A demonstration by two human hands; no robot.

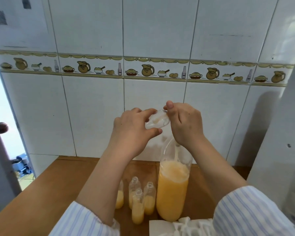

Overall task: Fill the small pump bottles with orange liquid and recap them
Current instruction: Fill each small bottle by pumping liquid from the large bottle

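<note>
My left hand [131, 132] grips a small clear bottle [157, 120], held on its side in the air in front of the tiled wall. My right hand [184, 123] pinches the bottle's other end, thumb on top. Below my right hand stands a tall clear bottle [173, 189] more than half full of orange liquid. A pale thin streak [177, 151] runs from under my right hand into its top. Several small uncapped bottles [138, 207], each partly filled with orange liquid, stand together left of the tall bottle. White pump caps [186, 226] lie on a white sheet at the near edge.
The wooden table [46, 189] ends at the tiled wall behind. A large white appliance [279, 150] stands close on the right. An open doorway or window [0, 116] is on the left.
</note>
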